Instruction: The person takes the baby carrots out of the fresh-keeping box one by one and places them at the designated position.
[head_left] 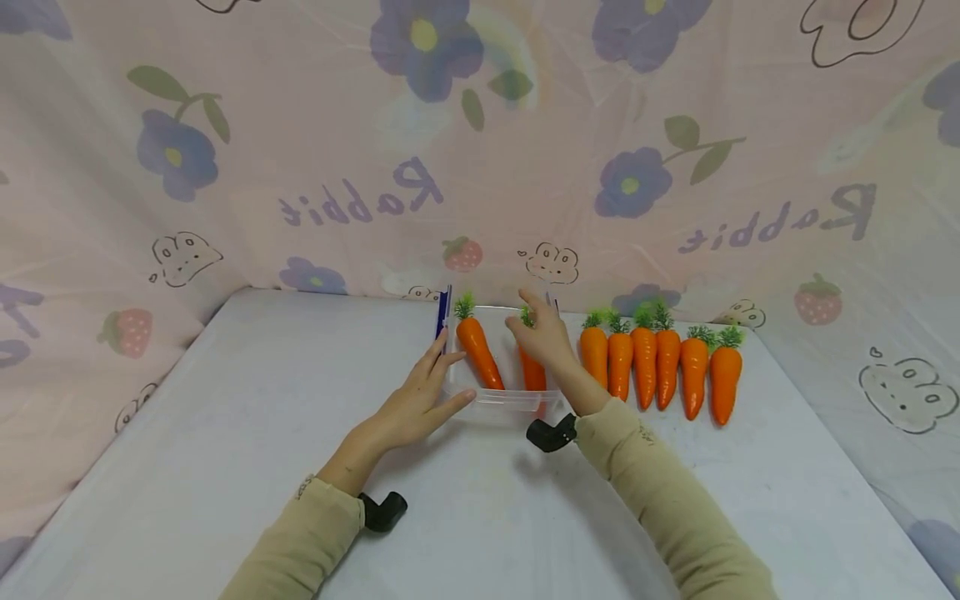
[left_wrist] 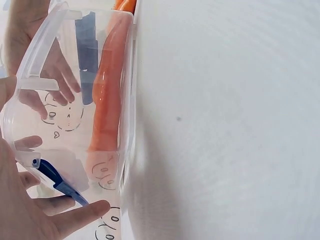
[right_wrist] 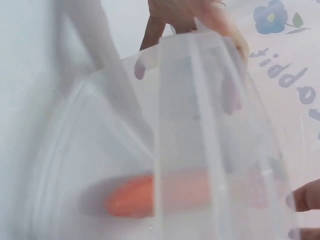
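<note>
A clear plastic box with blue side latches stands at the table's far middle. Two orange toy carrots with green tops lie in it, a left carrot slanting and a right carrot partly hidden by my right hand. My left hand rests at the box's left end, fingers extended along the wall and thumb near the front rim. In the left wrist view its spread fingers lie by a blue latch. Over the box's right side hovers my right hand, fingers extended, holding nothing.
Right of the box, several toy carrots lie in a row on the white table, tops toward the back. A patterned cloth hangs behind. Black wrist devices sit under both forearms.
</note>
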